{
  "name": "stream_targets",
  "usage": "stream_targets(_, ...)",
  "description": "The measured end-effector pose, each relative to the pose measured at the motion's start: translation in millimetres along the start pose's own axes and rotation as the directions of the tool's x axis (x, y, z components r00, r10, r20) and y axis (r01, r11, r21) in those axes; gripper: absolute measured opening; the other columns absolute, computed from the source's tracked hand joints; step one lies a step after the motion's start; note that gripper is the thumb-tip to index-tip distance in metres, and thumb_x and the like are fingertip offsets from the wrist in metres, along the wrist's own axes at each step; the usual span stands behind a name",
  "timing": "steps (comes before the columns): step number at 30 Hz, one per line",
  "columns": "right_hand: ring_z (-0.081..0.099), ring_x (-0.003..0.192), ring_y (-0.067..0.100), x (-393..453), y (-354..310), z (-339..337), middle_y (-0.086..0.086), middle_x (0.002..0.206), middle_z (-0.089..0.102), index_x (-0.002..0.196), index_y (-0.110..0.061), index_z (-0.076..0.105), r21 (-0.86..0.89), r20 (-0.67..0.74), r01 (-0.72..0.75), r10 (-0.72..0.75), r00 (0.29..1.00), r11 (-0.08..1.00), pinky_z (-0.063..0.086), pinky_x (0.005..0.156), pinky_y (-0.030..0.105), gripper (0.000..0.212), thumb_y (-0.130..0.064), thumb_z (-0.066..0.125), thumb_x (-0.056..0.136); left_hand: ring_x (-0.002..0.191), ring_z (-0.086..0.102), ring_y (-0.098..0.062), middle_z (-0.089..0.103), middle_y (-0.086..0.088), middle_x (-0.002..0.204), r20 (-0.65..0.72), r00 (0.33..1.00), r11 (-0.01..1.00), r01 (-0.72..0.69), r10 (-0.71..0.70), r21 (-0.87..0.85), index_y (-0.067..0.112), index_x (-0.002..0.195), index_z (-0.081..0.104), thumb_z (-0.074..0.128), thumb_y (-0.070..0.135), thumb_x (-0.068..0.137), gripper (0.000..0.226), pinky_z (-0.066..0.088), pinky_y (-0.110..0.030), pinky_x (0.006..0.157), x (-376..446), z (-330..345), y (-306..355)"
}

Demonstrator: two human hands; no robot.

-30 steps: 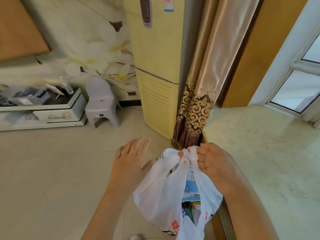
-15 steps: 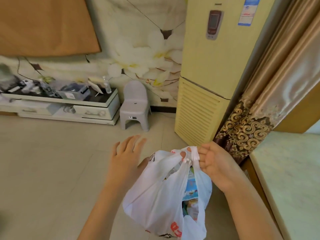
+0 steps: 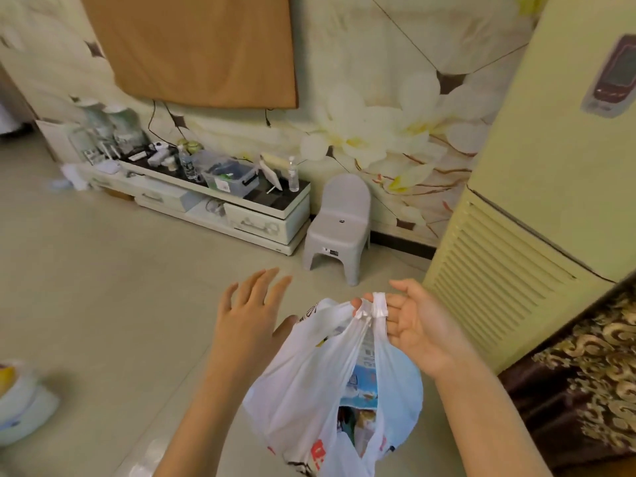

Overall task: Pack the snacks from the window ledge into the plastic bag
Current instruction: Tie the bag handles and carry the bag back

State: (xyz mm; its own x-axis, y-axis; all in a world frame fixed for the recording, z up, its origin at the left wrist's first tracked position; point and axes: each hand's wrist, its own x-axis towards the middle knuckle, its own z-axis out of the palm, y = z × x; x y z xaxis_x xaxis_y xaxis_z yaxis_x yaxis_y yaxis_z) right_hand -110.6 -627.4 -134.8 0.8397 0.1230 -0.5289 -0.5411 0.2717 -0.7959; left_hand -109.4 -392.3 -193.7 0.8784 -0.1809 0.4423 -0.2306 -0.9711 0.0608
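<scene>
Living room with tiled floor [image 3: 103, 287], floral mural wall, low TV cabinet [image 3: 220, 204] at 10 o'clock, grey plastic stool [image 3: 339, 222] at 12, tall yellow air-conditioner unit [image 3: 537, 187] at 2, patterned curtain [image 3: 592, 370] at 4. Plastic bag [image 3: 309, 383] hangs at frame centre-bottom, above the floor, both handles gathered together. Right hand [image 3: 420, 325] carries it: handles looped over the fingers [image 3: 395, 309], thumb out, grip curled round the bunched plastic. Left hand [image 3: 251, 311] is at 9 o'clock of the bag, fingers spread and straight, holding nothing, thumb side just beside or touching the bag wall, can't tell which. Snacks [image 3: 358, 394] visible through the gap in the bag mouth, blue and printed packets, so packing looks done or nearly done. Step in hand looks like carrying or settling the loaded bag; to do it well, keep both handles together on the fingers, steady the side with the left palm so it doesn't swing or tip packets out of the open gap. Window ledge is out of view, so whether any snacks remain there can't be checked. Bag bottom cut off by frame edge; packet count and labels unreadable. Something white and yellow at 8 o'clock is cropped and blurred.
</scene>
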Motion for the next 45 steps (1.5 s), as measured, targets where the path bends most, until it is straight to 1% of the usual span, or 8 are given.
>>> stream_targets(5,0.06,0.098,0.029,78,-40,12,0.02,0.109,0.069,0.12,0.002,0.058,-0.012,0.016,-0.042,0.042,0.999,0.999,0.04,0.101,0.043,0.046,-0.032,0.038,0.096,0.123,0.053,-0.025,0.056,-0.002,0.134,0.064,0.997,0.999,0.044,-0.046,0.031,0.02,0.13,0.056,0.076,0.04,0.074,0.063,0.042,-0.048,0.098,71,32,-19)
stream_targets(10,0.066,0.073,0.02,144,-77,20,0.014,0.086,0.074,0.119,0.001,0.058,-0.003,0.031,-0.059,0.059,0.998,0.998,0.051,0.076,0.035,0.039,-0.025,0.041,0.096,0.12,0.056,-0.026,0.058,-0.003,0.132,0.06,0.998,0.999,0.032,-0.034,0.029,0.02,0.13,0.056,0.076,0.04,0.072,0.065,0.044,-0.049,0.096,138,61,-34)
stream_targets(18,0.065,0.082,0.029,266,-148,31,0.019,0.099,0.072,0.113,0.002,0.061,0.01,-0.033,-0.001,0.001,0.999,1.0,0.052,0.077,0.039,0.035,-0.019,0.048,0.088,0.122,0.055,-0.025,0.056,-0.003,0.135,0.071,0.997,1.0,0.018,-0.018,0.005,0.021,0.133,0.054,0.077,0.041,0.072,0.068,0.045,-0.049,0.098,251,130,-84)
stream_targets(21,0.066,0.077,0.027,314,-175,40,0.016,0.089,0.073,0.105,0.001,0.062,0.001,-0.088,0.014,-0.014,0.996,1.0,0.05,0.07,0.035,0.028,-0.016,0.05,0.087,0.124,0.053,-0.027,0.054,-0.003,0.138,0.078,0.997,0.999,0.022,-0.02,-0.033,0.022,0.137,0.049,0.075,0.042,0.074,0.072,0.044,-0.05,0.099,304,162,-109)
stream_targets(29,0.065,0.084,0.029,433,-250,51,0.014,0.085,0.074,0.102,0.001,0.061,0.024,-0.226,0.021,-0.015,0.974,1.0,0.047,0.088,0.041,0.022,-0.01,0.047,0.089,0.123,0.054,-0.027,0.055,-0.004,0.136,0.076,0.991,0.99,-0.105,0.112,-0.089,0.02,0.136,0.051,0.077,0.042,0.072,0.073,0.046,-0.052,0.096,446,230,-156)
stream_targets(34,0.062,0.076,0.026,514,-292,50,0.008,0.071,0.073,0.089,-0.002,0.066,0.031,-0.251,0.028,-0.02,0.968,0.999,0.047,0.075,0.035,0.021,-0.009,0.046,0.09,0.125,0.052,-0.025,0.054,-0.002,0.137,0.083,0.986,0.988,-0.141,0.146,-0.067,0.023,0.138,0.05,0.077,0.046,0.071,0.076,0.041,-0.048,0.1,522,271,-173)
stream_targets(39,0.065,0.081,0.025,613,-325,37,0.009,0.083,0.075,0.113,-0.003,0.06,0.079,-0.254,-0.038,0.057,0.965,0.996,0.047,0.073,0.035,0.027,-0.01,0.044,0.093,0.122,0.055,-0.026,0.058,-0.003,0.133,0.107,0.986,0.992,-0.122,0.125,-0.035,0.023,0.135,0.053,0.081,0.046,0.067,0.077,0.039,-0.049,0.1,600,327,-192)
stream_targets(45,0.063,0.084,0.022,719,-358,18,0.006,0.079,0.075,0.114,-0.003,0.062,0.113,-0.261,-0.119,0.145,0.954,0.986,0.045,0.074,0.031,0.029,-0.01,0.044,0.092,0.127,0.051,-0.026,0.054,-0.004,0.138,0.215,0.965,0.988,-0.139,0.152,-0.075,0.023,0.14,0.047,0.075,0.047,0.074,0.075,0.037,-0.046,0.103,685,395,-199)
